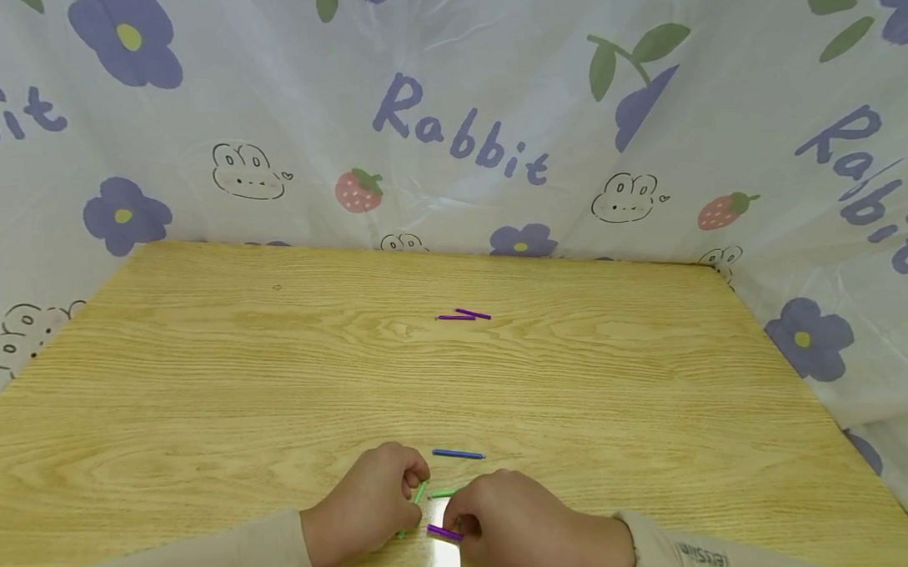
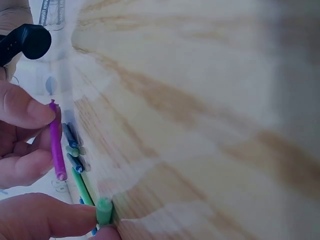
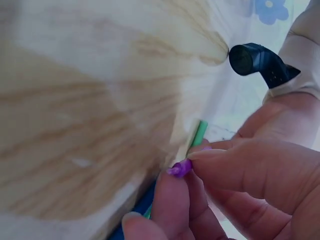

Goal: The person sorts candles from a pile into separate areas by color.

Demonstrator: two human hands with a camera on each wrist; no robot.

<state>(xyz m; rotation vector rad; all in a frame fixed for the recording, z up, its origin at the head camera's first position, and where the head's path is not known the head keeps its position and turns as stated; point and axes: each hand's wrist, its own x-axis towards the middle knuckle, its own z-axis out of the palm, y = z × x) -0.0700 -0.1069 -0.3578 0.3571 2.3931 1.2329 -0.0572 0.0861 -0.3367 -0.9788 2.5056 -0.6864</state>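
Observation:
My left hand (image 1: 367,508) pinches a thin green stick (image 1: 420,492) between thumb and fingers, low over the table. Its round end (image 2: 104,210) shows in the left wrist view. To the right of it, my right hand (image 1: 526,523) pinches a purple stick (image 1: 442,532); a small nub (image 3: 175,170) tips this stick in the right wrist view. Another green stick (image 1: 440,493) lies between the hands, partly covered by the right one. Just beyond both hands lies a blue stick (image 1: 458,454) on the wood.
Farther back on the wooden table (image 1: 277,381), two purple sticks (image 1: 457,318) lie touching or nearly touching. A white printed cloth (image 1: 446,58) hangs behind the table and along its sides. A black wrist camera (image 2: 36,41) sits on the right wrist.

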